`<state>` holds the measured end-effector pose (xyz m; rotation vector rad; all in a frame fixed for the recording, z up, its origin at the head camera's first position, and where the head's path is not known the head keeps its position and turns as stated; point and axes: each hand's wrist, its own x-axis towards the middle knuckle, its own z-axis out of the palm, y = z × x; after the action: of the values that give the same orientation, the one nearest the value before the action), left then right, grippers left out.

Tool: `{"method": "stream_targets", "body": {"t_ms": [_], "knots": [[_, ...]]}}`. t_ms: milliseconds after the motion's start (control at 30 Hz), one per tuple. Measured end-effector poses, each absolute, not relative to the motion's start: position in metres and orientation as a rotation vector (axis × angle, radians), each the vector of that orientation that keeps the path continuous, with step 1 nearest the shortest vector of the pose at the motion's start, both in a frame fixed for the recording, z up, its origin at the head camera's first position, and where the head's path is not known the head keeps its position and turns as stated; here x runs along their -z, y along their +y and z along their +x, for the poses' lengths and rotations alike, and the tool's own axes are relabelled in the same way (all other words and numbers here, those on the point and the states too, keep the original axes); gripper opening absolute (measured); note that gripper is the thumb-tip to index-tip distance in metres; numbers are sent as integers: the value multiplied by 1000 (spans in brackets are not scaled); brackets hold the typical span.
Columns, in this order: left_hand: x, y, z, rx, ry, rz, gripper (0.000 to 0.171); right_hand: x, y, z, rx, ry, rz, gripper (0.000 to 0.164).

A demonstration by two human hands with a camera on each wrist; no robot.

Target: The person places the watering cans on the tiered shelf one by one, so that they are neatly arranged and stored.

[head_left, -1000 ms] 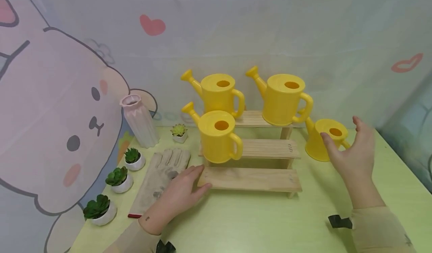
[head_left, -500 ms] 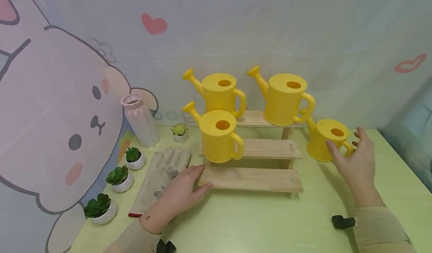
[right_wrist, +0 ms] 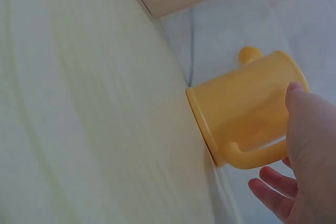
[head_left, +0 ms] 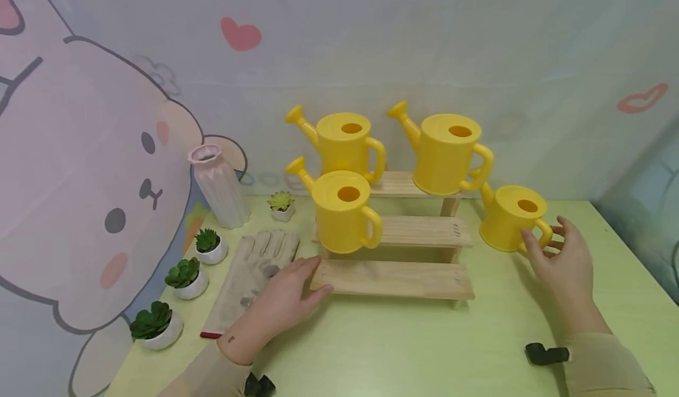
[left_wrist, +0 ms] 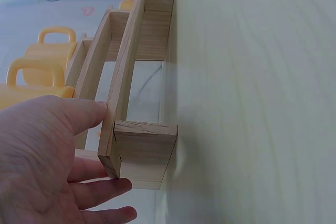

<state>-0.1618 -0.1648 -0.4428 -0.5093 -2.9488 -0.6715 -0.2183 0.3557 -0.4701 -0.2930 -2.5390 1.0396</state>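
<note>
My right hand (head_left: 564,261) is at the handle of a yellow watering can (head_left: 507,217) standing on the table right of a stepped wooden stand (head_left: 398,279). Its thumb lies against the can beside the handle, and the fingers curl in from the handle's other side; two fingertips show apart from it in the right wrist view. At the stand's lowest step, my left hand (head_left: 283,297) holds the left corner, thumb on the front edge and fingers at the end. Two more watering cans, left (head_left: 345,144) and right (head_left: 445,155), occupy the top step; another (head_left: 342,211) is on the middle step's left.
A grey-white work glove (head_left: 251,279) lies left of the stand, partly behind my left forearm. Several small potted succulents (head_left: 185,279) line the table's left side. A pale pink vase (head_left: 220,188) stands at the back left, before a printed cloth backdrop (head_left: 530,43).
My right hand has come down from above the right-hand watering can to its handle, and its fingers have drawn in. The left hand stays at the stand's corner.
</note>
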Motion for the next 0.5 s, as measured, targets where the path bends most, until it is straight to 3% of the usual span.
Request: {"method": "stream_targets", "body": {"t_ms": [500], "knots": [[445, -166, -162, 656, -2955, -500, 72, 477, 355, -217, -855, -2527, -308, 57]]}}
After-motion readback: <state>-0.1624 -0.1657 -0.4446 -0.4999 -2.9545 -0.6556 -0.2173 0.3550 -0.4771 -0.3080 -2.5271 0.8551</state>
